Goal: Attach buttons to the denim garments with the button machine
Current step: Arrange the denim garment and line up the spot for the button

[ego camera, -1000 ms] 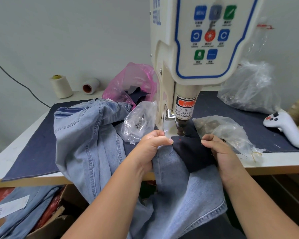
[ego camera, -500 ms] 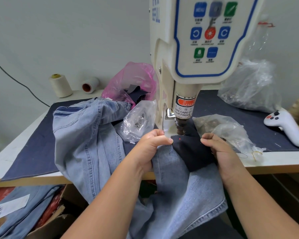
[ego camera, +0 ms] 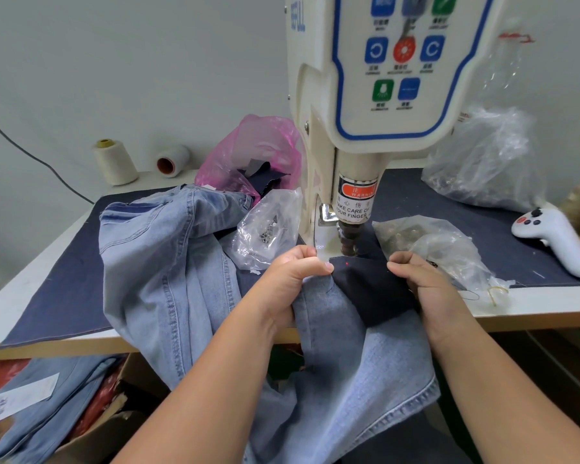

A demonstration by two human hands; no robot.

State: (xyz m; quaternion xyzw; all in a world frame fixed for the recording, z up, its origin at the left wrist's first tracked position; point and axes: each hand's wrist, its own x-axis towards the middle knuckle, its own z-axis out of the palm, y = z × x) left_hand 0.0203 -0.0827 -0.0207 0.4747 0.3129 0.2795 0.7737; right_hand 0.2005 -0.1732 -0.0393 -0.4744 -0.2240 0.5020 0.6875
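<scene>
- Nearest me, the light denim garment [ego camera: 342,380] hangs over the table's front edge [ego camera: 533,316] and down between my forearms.
- My left hand [ego camera: 288,279] pinches the garment's upper edge, thumb pressed over curled fingers, just left of the dark patch [ego camera: 372,293].
- My right hand [ego camera: 426,283] grips the right side of that dark patch, fingers curled round the cloth at the front edge of the table.
- A small red light dot sits on the dark patch between my hands, just in front of the button machine [ego camera: 382,95] head.
- The machine's brown punch tip [ego camera: 349,239] stands right above the cloth, apart from my fingers.
- Left of the machine lies a clear bag of metal buttons [ego camera: 268,226], with more light denim [ego camera: 161,249] heaped towards the table's left side.
- Right of the punch is another clear bag [ego camera: 429,242]; a white controller [ego camera: 556,239] rests near the right edge.
- At the back sit a pink bag [ego camera: 252,152] and two thread cones [ego camera: 114,162].
</scene>
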